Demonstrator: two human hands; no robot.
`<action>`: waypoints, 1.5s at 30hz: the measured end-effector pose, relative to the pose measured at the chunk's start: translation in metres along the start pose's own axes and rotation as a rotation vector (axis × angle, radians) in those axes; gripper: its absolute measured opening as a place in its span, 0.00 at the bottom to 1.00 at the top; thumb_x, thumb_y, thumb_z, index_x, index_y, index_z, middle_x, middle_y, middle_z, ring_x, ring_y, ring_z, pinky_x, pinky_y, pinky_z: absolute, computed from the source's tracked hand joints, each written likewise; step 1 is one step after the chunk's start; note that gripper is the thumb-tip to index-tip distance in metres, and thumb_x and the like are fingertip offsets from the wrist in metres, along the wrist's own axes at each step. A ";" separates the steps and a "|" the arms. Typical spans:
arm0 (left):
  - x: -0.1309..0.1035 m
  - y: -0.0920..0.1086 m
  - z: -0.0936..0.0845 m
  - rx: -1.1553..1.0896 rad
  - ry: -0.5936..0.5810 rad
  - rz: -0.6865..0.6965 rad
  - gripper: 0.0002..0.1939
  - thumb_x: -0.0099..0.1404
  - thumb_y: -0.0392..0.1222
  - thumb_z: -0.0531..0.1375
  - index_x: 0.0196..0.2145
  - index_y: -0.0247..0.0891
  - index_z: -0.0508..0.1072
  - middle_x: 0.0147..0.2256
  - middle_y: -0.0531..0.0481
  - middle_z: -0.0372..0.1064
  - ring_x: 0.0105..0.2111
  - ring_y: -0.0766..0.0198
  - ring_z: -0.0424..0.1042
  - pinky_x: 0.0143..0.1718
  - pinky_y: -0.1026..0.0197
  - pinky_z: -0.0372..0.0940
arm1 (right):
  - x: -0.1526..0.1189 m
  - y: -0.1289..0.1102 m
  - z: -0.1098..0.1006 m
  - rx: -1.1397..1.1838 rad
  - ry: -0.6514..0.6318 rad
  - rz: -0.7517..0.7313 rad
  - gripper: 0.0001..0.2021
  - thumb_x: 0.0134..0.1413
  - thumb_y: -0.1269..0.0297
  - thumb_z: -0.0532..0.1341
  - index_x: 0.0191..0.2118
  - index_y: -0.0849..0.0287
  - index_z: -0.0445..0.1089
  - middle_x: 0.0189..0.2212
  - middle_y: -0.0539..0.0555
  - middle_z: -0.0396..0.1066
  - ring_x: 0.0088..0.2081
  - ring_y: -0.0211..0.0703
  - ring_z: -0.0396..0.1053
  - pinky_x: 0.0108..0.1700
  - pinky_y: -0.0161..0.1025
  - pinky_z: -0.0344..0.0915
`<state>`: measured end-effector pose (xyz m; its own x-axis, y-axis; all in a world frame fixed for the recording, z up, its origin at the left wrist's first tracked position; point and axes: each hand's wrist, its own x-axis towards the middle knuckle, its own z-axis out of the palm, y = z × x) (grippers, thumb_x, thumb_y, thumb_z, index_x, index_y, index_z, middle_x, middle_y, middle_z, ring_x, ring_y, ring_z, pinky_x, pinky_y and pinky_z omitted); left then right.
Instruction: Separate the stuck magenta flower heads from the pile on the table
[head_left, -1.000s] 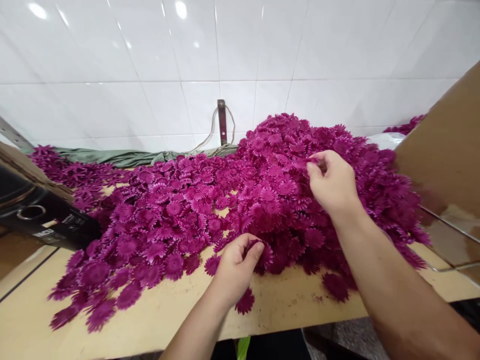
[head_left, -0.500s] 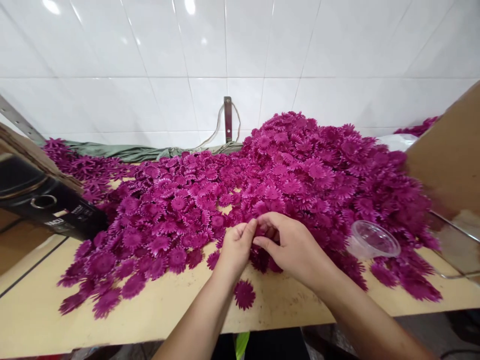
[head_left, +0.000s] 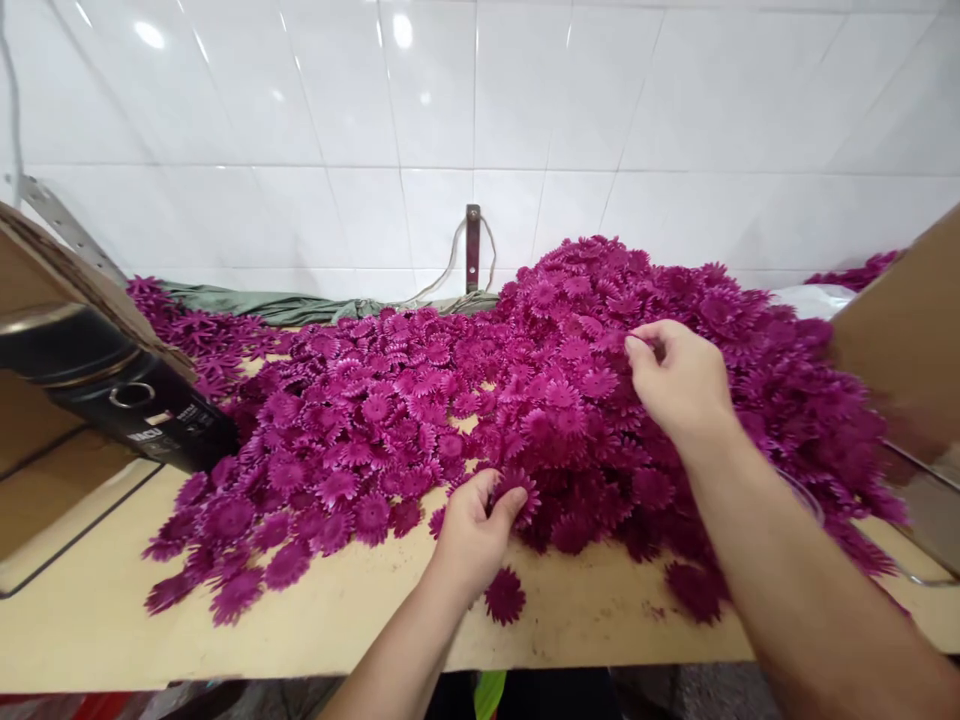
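Observation:
A large heap of magenta flower heads point(head_left: 570, 330) covers the middle and right of the pale table point(head_left: 360, 610). My left hand point(head_left: 480, 525) is at the heap's front edge, thumb and fingers pinched on a magenta flower point(head_left: 519, 497). Up and to the right, my right hand point(head_left: 675, 375) is over the heap, its thumb and forefinger pressed together; what they hold, if anything, is too small to make out. A single flower point(head_left: 505, 596) lies on the table just below my left hand.
A black bottle point(head_left: 135, 390) leans at the left beside a cardboard box point(head_left: 45, 430). Another cardboard sheet point(head_left: 907, 340) stands at the right. Green cloth point(head_left: 277, 303) runs along the white tiled wall point(head_left: 375, 100). A clear plastic tub point(head_left: 806, 497) is mostly hidden behind my right forearm.
My hands were together and have come apart. The right one has moved up and right over the heap, while the left stays low with a flower now visible in it. The view has shifted slightly.

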<state>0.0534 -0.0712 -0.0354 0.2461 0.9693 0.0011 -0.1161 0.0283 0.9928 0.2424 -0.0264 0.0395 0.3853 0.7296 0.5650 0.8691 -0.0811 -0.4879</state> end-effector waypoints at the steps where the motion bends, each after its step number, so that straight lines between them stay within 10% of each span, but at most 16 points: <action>1: 0.002 -0.001 -0.001 -0.011 0.010 -0.022 0.15 0.47 0.51 0.63 0.21 0.36 0.66 0.20 0.55 0.62 0.24 0.67 0.60 0.27 0.65 0.56 | 0.004 0.001 -0.002 -0.010 0.013 -0.011 0.13 0.46 0.63 0.59 0.39 0.62 0.68 0.34 0.62 0.69 0.37 0.54 0.68 0.41 0.52 0.63; 4: 0.012 -0.002 -0.001 -0.035 0.060 -0.068 0.22 0.46 0.57 0.62 0.16 0.37 0.60 0.15 0.59 0.52 0.18 0.72 0.50 0.21 0.67 0.48 | -0.009 -0.009 -0.005 0.024 -0.041 -0.133 0.26 0.41 0.60 0.64 0.49 0.61 0.64 0.46 0.65 0.65 0.47 0.59 0.63 0.47 0.56 0.60; 10: 0.022 0.003 -0.001 -0.061 -0.008 -0.059 0.26 0.47 0.64 0.58 0.14 0.37 0.58 0.15 0.59 0.49 0.18 0.72 0.49 0.21 0.66 0.49 | -0.076 -0.035 0.009 0.468 -0.725 -0.143 0.12 0.51 0.63 0.57 0.42 0.58 0.69 0.35 0.54 0.73 0.36 0.42 0.70 0.40 0.41 0.67; 22: 0.002 -0.001 0.004 0.061 -0.068 0.074 0.12 0.56 0.47 0.57 0.22 0.38 0.62 0.21 0.56 0.56 0.23 0.69 0.55 0.25 0.66 0.53 | -0.063 -0.038 0.019 0.106 -0.300 -0.186 0.12 0.53 0.65 0.53 0.21 0.56 0.65 0.20 0.50 0.70 0.25 0.40 0.67 0.29 0.35 0.59; 26: -0.015 0.001 -0.002 0.172 -0.192 0.069 0.13 0.57 0.47 0.55 0.20 0.37 0.64 0.22 0.52 0.60 0.25 0.65 0.59 0.27 0.64 0.55 | -0.015 -0.008 0.012 0.061 -0.081 -0.001 0.12 0.55 0.64 0.48 0.27 0.59 0.66 0.21 0.54 0.69 0.25 0.45 0.68 0.31 0.41 0.62; 30: -0.006 0.000 -0.011 0.074 -0.052 0.042 0.13 0.55 0.50 0.56 0.22 0.38 0.63 0.23 0.53 0.60 0.27 0.65 0.60 0.31 0.64 0.56 | 0.009 0.006 0.004 0.067 0.025 -0.103 0.14 0.46 0.67 0.57 0.41 0.61 0.69 0.40 0.62 0.69 0.41 0.53 0.67 0.43 0.50 0.62; 33: 0.007 -0.001 -0.011 0.073 0.011 0.028 0.14 0.53 0.49 0.58 0.20 0.38 0.61 0.21 0.56 0.56 0.26 0.67 0.56 0.30 0.64 0.54 | -0.011 -0.008 0.001 0.090 -0.065 -0.192 0.18 0.44 0.65 0.60 0.45 0.60 0.69 0.48 0.63 0.65 0.50 0.56 0.61 0.50 0.54 0.57; 39: 0.015 -0.006 -0.005 -0.129 -0.007 -0.097 0.19 0.47 0.55 0.61 0.18 0.37 0.60 0.19 0.59 0.52 0.21 0.71 0.50 0.25 0.66 0.49 | -0.076 -0.039 0.009 0.450 -0.760 -0.087 0.07 0.51 0.63 0.56 0.34 0.58 0.70 0.29 0.51 0.73 0.30 0.40 0.69 0.34 0.39 0.66; 45: 0.010 -0.005 -0.007 -0.107 -0.057 -0.139 0.23 0.51 0.61 0.55 0.19 0.37 0.61 0.19 0.56 0.55 0.23 0.68 0.55 0.27 0.64 0.52 | -0.084 -0.033 0.018 0.383 -0.739 -0.149 0.05 0.47 0.72 0.55 0.25 0.59 0.67 0.24 0.50 0.70 0.27 0.38 0.66 0.31 0.35 0.61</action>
<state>0.0495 -0.0601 -0.0416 0.3211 0.9388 -0.1249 -0.1787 0.1895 0.9655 0.1758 -0.0724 -0.0035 -0.1428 0.9817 0.1259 0.6783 0.1897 -0.7099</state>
